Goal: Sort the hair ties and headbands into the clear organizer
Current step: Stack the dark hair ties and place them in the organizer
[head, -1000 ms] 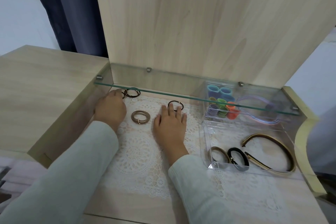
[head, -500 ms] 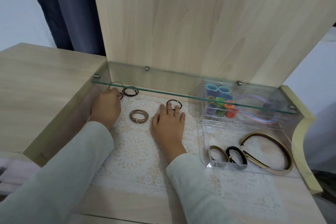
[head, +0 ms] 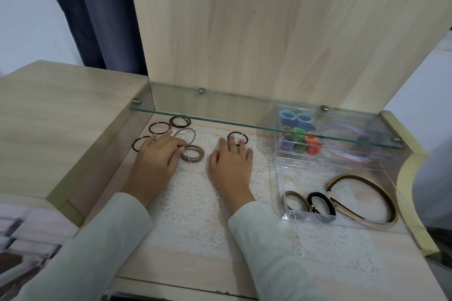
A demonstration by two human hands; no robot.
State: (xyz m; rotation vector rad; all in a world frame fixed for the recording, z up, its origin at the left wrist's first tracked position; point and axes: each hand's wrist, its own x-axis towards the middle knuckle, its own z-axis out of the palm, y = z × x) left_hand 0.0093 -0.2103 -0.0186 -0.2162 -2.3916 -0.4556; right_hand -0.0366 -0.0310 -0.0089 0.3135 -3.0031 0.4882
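Hooking each tie with one fingertip should beat pressing flat: the left hand lies spread, holding nothing, tan hair ties at its fingertips. The right hand, equally flat, touches a black hair tie; the clear organizer sits well right of those fingers.

Hair ties L, organizer R.

Pale wood desktop, with a white lace mat spread over its middle. Clear organizer stands on the mat at three o'clock. Three dark hair ties lie on bare wood at ten o'clock. Beige hair ties and one more dark tie lie on the mat, at eleven and twelve.
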